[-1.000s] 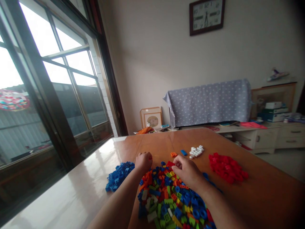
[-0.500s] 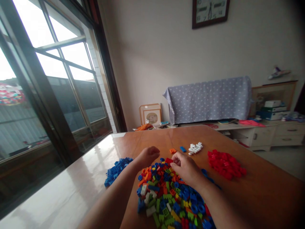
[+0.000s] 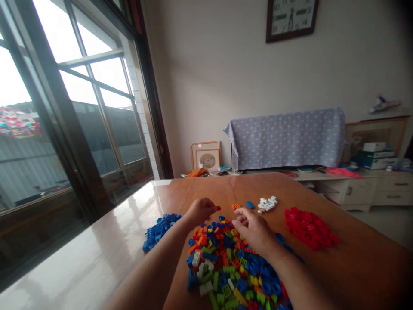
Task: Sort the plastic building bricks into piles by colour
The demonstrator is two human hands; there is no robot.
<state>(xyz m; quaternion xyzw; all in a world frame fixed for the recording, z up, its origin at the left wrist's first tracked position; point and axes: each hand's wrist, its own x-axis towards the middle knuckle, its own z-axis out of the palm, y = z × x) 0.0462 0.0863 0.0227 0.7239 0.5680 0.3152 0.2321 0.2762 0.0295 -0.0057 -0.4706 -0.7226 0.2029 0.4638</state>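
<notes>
My left hand [image 3: 202, 212] is closed, with a small red brick [image 3: 218, 208] pinched at its fingertips above the far edge of the mixed pile. Facing it, my right hand [image 3: 253, 223] has its thumb and curved fingers apart, with nothing visible between them. Under both hands spreads a mixed pile of toy building bricks [image 3: 229, 269] in green, blue, orange, yellow, red and white. Just beyond the right fingertips lie an orange brick [image 3: 236, 206] and a flat blue brick [image 3: 250, 205].
On the brown table [image 3: 206, 189], a heap of blue bricks [image 3: 161, 230] lies left of my left forearm. White bricks [image 3: 267, 204] sit at the back, and a heap of red bricks [image 3: 309, 228] is on the right. A cloth-covered object [image 3: 287, 140] stands beyond the table.
The red brick has passed from my right hand to my left. My left fingers have closed on it, while the right fingers have parted. The view has shifted slightly.
</notes>
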